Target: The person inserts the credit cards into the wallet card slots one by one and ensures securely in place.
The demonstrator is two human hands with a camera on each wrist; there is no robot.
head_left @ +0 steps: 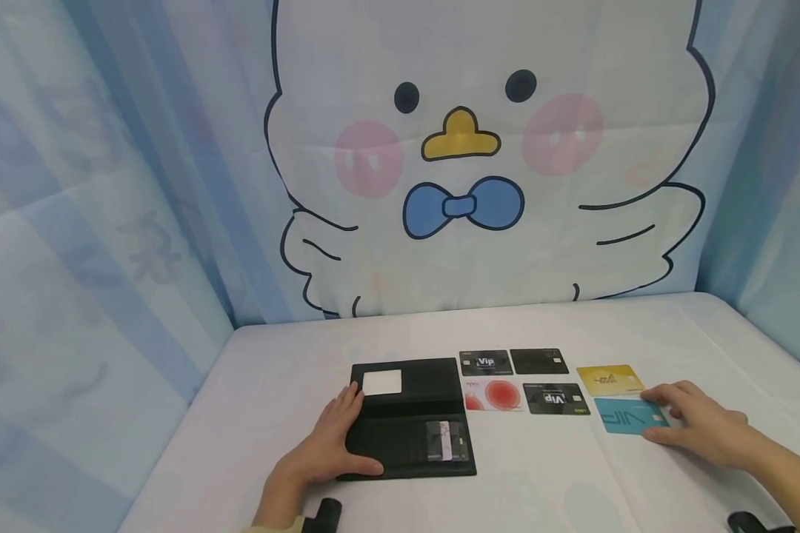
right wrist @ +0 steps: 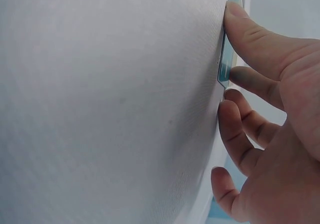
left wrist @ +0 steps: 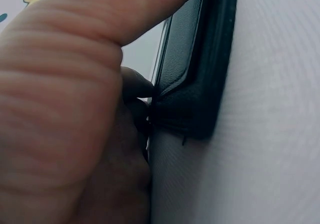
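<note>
An unfolded black wallet (head_left: pixel 410 407) lies on the table, a white panel in its upper half and a clear card slot in its lower half. My left hand (head_left: pixel 327 437) rests on the wallet's left side, thumb along the lower part and fingers extended towards the upper part. In the left wrist view, the wallet's dark edge (left wrist: pixel 200 74) shows beyond the thumb. Farther right, a teal card (head_left: pixel 627 416) lies flat, its right end between the thumb and forefinger of my right hand (head_left: pixel 707 422), which pinch its long edges. The right wrist view shows the teal card (right wrist: pixel 226 59) edge-on.
Directly above the teal card is a gold card (head_left: pixel 610 380). Between it and the wallet lie a black Vip card (head_left: pixel 485 363), a plain black card (head_left: pixel 538 361), a red-and-white card (head_left: pixel 493 395) and another Vip card (head_left: pixel 556 399). A curtain with a cartoon bird (head_left: pixel 463 259) hangs behind the white table (head_left: pixel 520 496).
</note>
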